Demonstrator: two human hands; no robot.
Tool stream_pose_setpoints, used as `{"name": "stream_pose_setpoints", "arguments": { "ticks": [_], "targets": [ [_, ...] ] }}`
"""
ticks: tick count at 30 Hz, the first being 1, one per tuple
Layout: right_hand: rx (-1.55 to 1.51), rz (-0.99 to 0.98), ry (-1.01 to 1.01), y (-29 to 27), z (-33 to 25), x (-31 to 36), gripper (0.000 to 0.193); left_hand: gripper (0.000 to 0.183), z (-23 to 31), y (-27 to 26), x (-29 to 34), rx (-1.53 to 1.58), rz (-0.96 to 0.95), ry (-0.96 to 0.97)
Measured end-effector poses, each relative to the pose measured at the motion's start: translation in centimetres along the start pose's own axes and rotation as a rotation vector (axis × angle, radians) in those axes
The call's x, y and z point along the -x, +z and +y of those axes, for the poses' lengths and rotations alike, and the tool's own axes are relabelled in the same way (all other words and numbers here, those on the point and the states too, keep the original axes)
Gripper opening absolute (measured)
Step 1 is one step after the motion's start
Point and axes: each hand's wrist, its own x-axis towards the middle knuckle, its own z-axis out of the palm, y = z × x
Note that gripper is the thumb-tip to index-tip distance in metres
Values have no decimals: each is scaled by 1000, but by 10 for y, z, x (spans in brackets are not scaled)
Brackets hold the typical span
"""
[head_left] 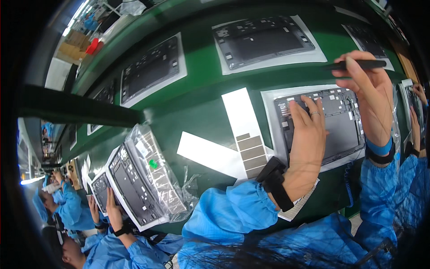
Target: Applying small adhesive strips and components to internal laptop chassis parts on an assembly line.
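Note:
A dark grey tablet housing [338, 134] with small white and silver patches lies on a white foam sheet [269, 107] in front of me. My left hand [309, 130] rests on its upper left part, fingers stretched out and a ring on one of them. Raised above the housing's upper right corner, my right hand [371, 87] pinches a slim black pen-like tool [369, 64]. The tool points left, and its tip is blurred. Left of the housing lie a white strip with grey-brown rectangular pads [251, 150] and a second white strip [206, 154].
More housings on white sheets lie along the green bench: one at the back [264, 40], another at the back left [152, 67]. A clear bag of pads [163, 175] sits left, beside a co-worker's housing [134, 184]. Another person's hands [416, 116] work at far right. A blue coiled cord [348, 184] hangs near.

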Motion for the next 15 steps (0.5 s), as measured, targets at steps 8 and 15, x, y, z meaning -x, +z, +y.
{"name": "stream_pose_setpoints", "arguments": {
  "ticks": [8,15],
  "targets": [
    [-33,-571,169,65,49,-8,25,114,-133,-50,40,217,-196,-140],
    [294,-856,101,99,52,-5,24,139,-148,-36,37,293,-483,-215]
  ]
}}
